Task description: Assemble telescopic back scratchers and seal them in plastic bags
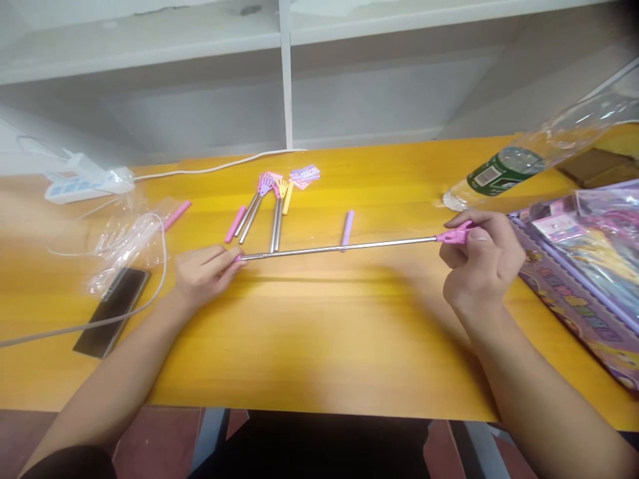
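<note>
A telescopic back scratcher (344, 247) with a silver rod stretches across the desk between my hands. My left hand (207, 271) is closed on its left end, where a bit of pink shows at the fingertips. On the right, my right hand (482, 259) pinches the pink hand-shaped head (455, 235). Behind the rod lie more metal rods with a purple hand-shaped head (266, 184) and a yellow one (281, 189). Loose tubes lie around them: a pink tube (235, 224), a yellow tube (288, 198) and a purple tube (348, 228).
Small printed cards (305, 174) lie at the back. To the left are a power strip (87, 186), clear plastic wrap (124, 243), a white cable and a dark phone (112, 313). A plastic bottle (504, 171) and a purple printed box (574, 286) with bagged items stand right.
</note>
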Demonstrator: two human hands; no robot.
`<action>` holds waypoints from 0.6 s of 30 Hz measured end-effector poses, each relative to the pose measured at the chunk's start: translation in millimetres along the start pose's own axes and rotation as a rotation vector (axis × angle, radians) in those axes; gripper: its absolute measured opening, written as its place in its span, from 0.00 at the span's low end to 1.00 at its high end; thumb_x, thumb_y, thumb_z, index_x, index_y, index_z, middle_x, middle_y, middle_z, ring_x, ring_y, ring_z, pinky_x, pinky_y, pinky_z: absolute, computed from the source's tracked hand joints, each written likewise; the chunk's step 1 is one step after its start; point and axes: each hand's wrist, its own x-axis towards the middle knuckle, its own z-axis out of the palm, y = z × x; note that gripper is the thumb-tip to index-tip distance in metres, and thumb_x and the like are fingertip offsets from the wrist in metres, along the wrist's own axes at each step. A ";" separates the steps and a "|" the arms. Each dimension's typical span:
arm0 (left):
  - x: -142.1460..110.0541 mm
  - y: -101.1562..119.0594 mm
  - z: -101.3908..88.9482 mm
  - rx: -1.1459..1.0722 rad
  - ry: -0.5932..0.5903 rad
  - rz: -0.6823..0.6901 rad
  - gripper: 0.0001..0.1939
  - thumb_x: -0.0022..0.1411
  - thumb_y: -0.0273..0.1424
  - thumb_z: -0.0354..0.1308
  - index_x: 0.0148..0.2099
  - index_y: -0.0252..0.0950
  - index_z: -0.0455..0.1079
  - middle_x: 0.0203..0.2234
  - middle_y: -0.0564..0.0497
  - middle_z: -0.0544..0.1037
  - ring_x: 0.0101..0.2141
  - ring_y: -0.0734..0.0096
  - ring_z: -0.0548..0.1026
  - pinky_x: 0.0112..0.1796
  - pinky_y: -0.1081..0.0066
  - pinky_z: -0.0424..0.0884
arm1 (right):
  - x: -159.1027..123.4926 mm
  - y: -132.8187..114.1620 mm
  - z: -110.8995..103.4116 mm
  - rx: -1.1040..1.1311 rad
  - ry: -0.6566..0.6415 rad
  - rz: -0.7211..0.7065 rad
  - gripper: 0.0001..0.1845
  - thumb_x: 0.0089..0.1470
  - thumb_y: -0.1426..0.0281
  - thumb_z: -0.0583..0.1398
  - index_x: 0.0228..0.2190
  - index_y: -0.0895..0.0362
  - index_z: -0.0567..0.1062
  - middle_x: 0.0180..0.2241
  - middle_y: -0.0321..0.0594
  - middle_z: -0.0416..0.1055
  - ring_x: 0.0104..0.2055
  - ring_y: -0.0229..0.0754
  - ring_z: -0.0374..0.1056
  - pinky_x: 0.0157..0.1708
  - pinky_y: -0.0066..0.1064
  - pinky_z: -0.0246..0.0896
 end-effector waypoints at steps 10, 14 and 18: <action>-1.3 16.6 4.9 -0.044 -0.053 -0.045 0.07 0.74 0.34 0.60 0.42 0.41 0.78 0.24 0.55 0.79 0.22 0.75 0.74 0.26 0.73 0.65 | -10.1 -0.9 2.4 -0.006 0.019 -0.094 0.13 0.62 0.61 0.57 0.37 0.57 0.75 0.24 0.33 0.61 0.20 0.37 0.55 0.19 0.29 0.44; -1.5 31.4 8.1 -0.030 -0.086 -0.028 0.06 0.74 0.34 0.60 0.44 0.41 0.78 0.24 0.55 0.79 0.23 0.75 0.76 0.26 0.72 0.65 | -33.6 1.6 15.0 -0.174 -0.307 -0.146 0.15 0.72 0.60 0.53 0.44 0.55 0.75 0.31 0.39 0.71 0.27 0.41 0.66 0.28 0.33 0.59; -1.3 40.0 9.7 -0.033 -0.104 0.019 0.03 0.73 0.32 0.62 0.46 0.40 0.77 0.25 0.56 0.79 0.24 0.75 0.75 0.26 0.72 0.66 | -50.4 2.6 29.5 -0.213 -0.565 -0.166 0.12 0.76 0.61 0.51 0.48 0.52 0.71 0.37 0.42 0.77 0.35 0.46 0.74 0.36 0.36 0.66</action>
